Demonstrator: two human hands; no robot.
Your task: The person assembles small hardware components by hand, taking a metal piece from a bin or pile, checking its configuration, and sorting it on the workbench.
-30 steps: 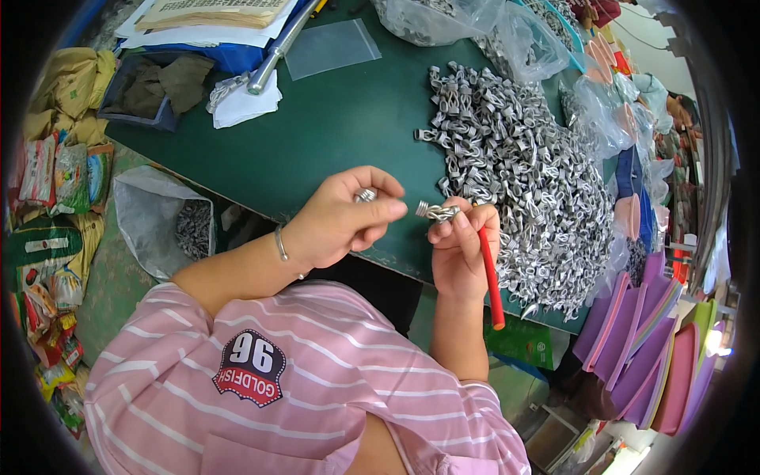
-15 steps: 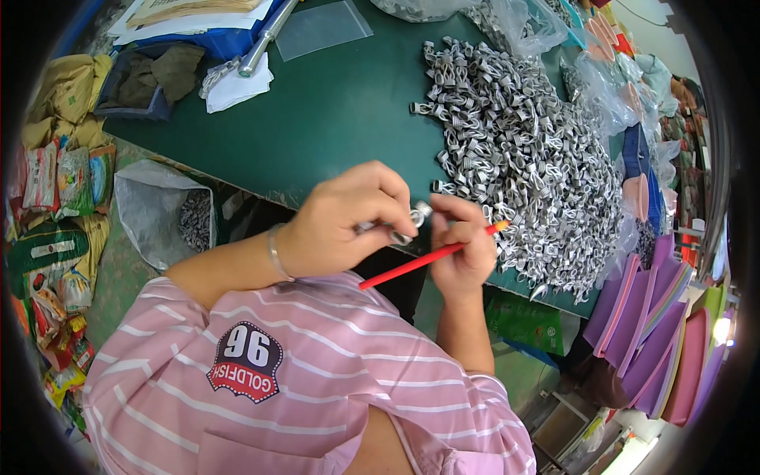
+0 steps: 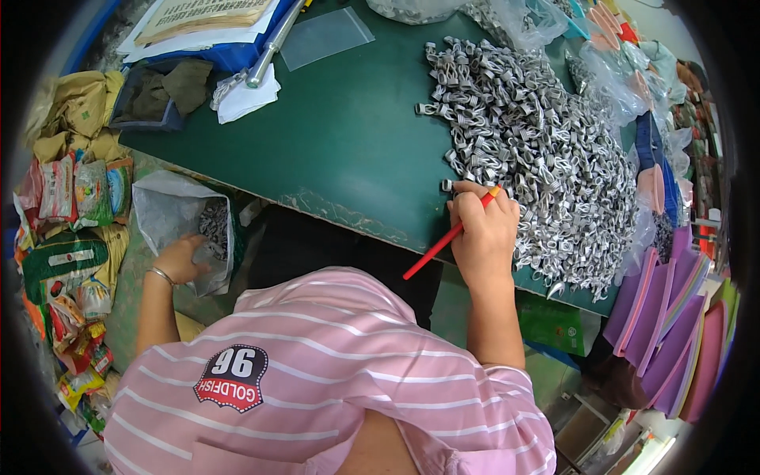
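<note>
A big heap of small silver metal clips covers the right part of a dark green table. My right hand rests at the heap's near edge, holding a red pencil-like stick that slants down to the left, with a single clip at its fingertips. My left hand is down at my left side, at the mouth of a clear plastic bag that holds more silver clips; its fingers are curled, and what they hold is hidden.
At the table's far left lie a blue box with papers, a white cloth, a metal tube and a flat clear bag. Snack packets pile on the floor at left. Pink and purple folders stand at right.
My left hand left the right hand above the table edge and dropped to the plastic bag at my left. My right hand moved up to the heap's edge, still holding the red stick.
</note>
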